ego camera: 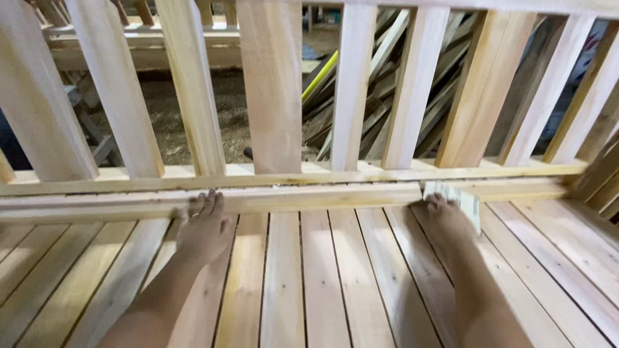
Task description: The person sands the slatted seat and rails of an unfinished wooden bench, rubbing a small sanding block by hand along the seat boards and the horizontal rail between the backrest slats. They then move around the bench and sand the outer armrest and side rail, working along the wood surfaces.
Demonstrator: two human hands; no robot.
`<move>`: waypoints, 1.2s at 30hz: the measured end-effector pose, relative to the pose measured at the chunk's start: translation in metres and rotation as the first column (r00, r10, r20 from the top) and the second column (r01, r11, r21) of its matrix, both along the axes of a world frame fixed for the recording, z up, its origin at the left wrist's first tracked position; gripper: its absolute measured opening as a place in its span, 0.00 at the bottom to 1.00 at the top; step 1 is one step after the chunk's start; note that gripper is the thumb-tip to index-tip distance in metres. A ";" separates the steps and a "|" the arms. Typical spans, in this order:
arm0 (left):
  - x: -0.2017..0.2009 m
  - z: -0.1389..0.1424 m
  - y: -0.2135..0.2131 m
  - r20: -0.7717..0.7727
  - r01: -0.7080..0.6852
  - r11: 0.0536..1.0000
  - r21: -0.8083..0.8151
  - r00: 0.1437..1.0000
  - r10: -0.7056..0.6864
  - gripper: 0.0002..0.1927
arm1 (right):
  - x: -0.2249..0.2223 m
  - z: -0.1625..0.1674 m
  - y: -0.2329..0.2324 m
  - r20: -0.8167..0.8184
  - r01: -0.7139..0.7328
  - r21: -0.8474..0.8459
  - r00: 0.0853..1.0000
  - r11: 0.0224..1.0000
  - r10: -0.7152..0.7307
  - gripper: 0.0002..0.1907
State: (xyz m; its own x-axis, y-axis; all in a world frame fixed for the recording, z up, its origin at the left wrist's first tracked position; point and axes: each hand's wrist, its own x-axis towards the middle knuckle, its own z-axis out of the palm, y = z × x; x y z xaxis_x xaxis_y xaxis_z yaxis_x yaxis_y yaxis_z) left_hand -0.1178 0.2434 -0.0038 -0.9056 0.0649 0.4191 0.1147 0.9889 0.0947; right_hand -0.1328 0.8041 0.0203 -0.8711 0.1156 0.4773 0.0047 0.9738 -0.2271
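Observation:
A long pale wooden strip point(309, 196) lies along the back of a slatted wooden seat point(322, 270), under a backrest of upright slats point(274, 90). My left hand point(203, 229) rests flat on the seat boards with its fingertips against the strip, a ring on one finger. My right hand point(445, 219) presses at the strip's right end, fingers curled around a small pale block point(465, 203). What the block is made of is not clear.
Behind the backrest, a heap of loose wooden offcuts point(380, 96) leans in a pile, with a yellow strip point(320, 76) among them. Sawdust covers the floor point(174, 116). Another wooden frame point(142, 48) stands at the back left. An angled armrest piece point(599, 180) closes the right side.

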 end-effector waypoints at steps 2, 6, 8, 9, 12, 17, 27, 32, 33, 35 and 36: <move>-0.025 0.004 0.006 0.117 -0.006 1.000 0.019 0.993 0.003 0.35 | 0.008 -0.012 -0.002 -0.011 0.156 -0.018 0.988 0.988 -0.156 0.25; -0.058 -0.011 0.040 0.148 -0.100 0.984 -0.145 0.982 0.121 0.30 | 0.025 -0.011 -0.029 -0.267 0.142 -0.222 0.943 0.965 -0.200 0.21; -0.059 -0.019 0.048 0.118 -0.090 0.978 -0.186 0.987 0.113 0.26 | 0.027 0.001 -0.045 -0.042 0.289 -0.207 0.952 0.935 -0.303 0.24; -0.059 -0.021 0.050 0.117 -0.079 0.979 -0.190 0.988 0.103 0.24 | 0.025 0.005 -0.059 0.064 0.348 -0.185 0.937 0.919 -0.342 0.25; -0.050 -0.014 0.047 -0.041 -0.031 0.983 -0.183 0.999 0.024 0.23 | 0.001 -0.001 -0.138 0.047 0.158 -0.003 0.986 0.987 -0.158 0.22; -0.027 0.021 0.036 0.100 0.059 0.991 -0.121 0.994 -0.047 0.22 | -0.045 -0.036 -0.323 0.089 -0.280 -0.075 0.954 0.957 0.286 0.18; 0.002 0.057 0.031 0.339 0.062 0.989 -0.131 0.941 -0.014 0.16 | -0.024 0.002 -0.242 0.154 -0.202 -0.258 0.957 0.945 0.247 0.17; -0.006 0.042 0.032 0.049 0.019 1.000 -0.008 0.999 -0.018 0.15 | -0.017 0.016 -0.096 0.287 0.161 0.128 0.938 0.979 -0.191 0.20; -0.008 0.040 0.031 -0.026 0.011 1.000 -0.013 1.000 -0.012 0.16 | -0.023 0.012 -0.095 0.250 0.057 0.119 0.965 0.991 -0.085 0.19; -0.010 0.036 0.031 -0.007 0.003 1.000 0.010 1.000 -0.003 0.16 | -0.036 0.003 -0.125 0.178 -0.141 0.099 0.976 0.985 0.122 0.19; -0.011 0.034 0.030 0.077 -0.007 0.999 0.045 0.997 0.003 0.14 | -0.045 -0.006 -0.158 -0.069 -0.206 0.125 0.974 0.970 0.216 0.27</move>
